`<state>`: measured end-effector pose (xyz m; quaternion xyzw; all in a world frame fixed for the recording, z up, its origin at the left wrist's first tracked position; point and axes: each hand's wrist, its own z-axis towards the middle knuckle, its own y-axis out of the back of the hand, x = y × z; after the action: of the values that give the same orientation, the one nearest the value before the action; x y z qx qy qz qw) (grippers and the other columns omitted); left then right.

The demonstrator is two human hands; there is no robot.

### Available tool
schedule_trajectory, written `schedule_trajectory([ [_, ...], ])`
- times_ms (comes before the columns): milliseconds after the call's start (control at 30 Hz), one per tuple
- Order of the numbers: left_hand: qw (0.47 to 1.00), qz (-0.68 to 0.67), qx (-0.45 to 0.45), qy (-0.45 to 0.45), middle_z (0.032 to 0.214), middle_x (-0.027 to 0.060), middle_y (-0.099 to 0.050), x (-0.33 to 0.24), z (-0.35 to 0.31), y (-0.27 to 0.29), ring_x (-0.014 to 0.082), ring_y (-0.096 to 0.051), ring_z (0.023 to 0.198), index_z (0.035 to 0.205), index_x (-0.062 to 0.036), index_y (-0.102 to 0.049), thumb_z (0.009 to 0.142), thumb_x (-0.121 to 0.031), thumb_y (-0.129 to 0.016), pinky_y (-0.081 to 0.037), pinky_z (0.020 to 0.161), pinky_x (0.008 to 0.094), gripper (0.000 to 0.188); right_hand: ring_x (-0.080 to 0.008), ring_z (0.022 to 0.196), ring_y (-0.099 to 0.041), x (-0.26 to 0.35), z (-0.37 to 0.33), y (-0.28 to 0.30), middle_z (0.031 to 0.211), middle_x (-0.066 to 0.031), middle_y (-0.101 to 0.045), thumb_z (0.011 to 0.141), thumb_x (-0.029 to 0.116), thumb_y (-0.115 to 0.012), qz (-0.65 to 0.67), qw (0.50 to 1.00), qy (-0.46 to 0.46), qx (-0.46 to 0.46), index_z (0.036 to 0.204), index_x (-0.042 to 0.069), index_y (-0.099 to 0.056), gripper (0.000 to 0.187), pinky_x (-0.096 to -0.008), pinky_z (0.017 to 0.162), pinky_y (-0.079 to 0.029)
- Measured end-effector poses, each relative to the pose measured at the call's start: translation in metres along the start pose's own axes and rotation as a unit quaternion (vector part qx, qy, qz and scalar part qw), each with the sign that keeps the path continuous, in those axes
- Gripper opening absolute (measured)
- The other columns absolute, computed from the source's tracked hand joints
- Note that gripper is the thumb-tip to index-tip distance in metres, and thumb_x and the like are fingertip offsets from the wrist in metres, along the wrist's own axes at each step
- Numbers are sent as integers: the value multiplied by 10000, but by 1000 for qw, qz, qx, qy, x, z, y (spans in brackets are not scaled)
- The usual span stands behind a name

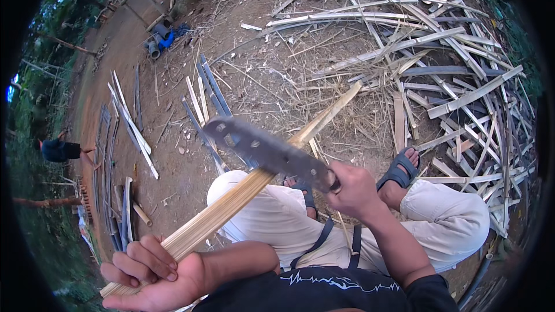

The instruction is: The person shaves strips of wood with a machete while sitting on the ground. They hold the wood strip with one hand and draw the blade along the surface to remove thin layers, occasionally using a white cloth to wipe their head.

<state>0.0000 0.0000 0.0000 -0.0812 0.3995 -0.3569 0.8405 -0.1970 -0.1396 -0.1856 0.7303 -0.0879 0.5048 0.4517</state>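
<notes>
My left hand [153,277] is closed around the near end of a long split bamboo strip [217,215], which slants up and away to the right across my lap. In my right hand [354,192] is the handle end of a broad dark machete [263,149] with several holes along its blade. The blade lies across the strip near its middle, its tip pointing to the upper left. Whether the edge bites into the bamboo I cannot tell. Past the blade, the strip's far end [341,99] shows above the ground litter.
A large heap of split bamboo [462,104] spreads to the right. More strips [132,121] lie on the dirt at left, with dark pipe-like pieces and a blue item [166,40] farther off. Another person [60,149] is at far left. My sandalled foot [400,170] stands by the heap.
</notes>
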Motion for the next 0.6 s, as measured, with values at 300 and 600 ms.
schedule_trajectory([
  [300, 995, 59, -83, 3, 528, -17, -241, 12, 18, 10, 80, -187, 386, 698, -153, -295, 1037, -584, -286, -125, 354, 219, 549, -407, 767, -675, -179, 65, 24, 754, -227, -672, 794, 244, -679, -168, 977, -133, 13, 875, 3, -642, 257, -491, 720, -545],
  [600, 997, 63, -31, -24, 554, -15, -258, 0, 10, 8, 72, -208, 378, 710, -153, -291, 1039, -579, -278, -139, 354, 213, 538, -368, 848, -701, -201, 79, 24, 895, -179, -715, 793, 211, -678, -168, 977, -126, 38, 974, 101, -687, 212, -467, 765, -559],
])
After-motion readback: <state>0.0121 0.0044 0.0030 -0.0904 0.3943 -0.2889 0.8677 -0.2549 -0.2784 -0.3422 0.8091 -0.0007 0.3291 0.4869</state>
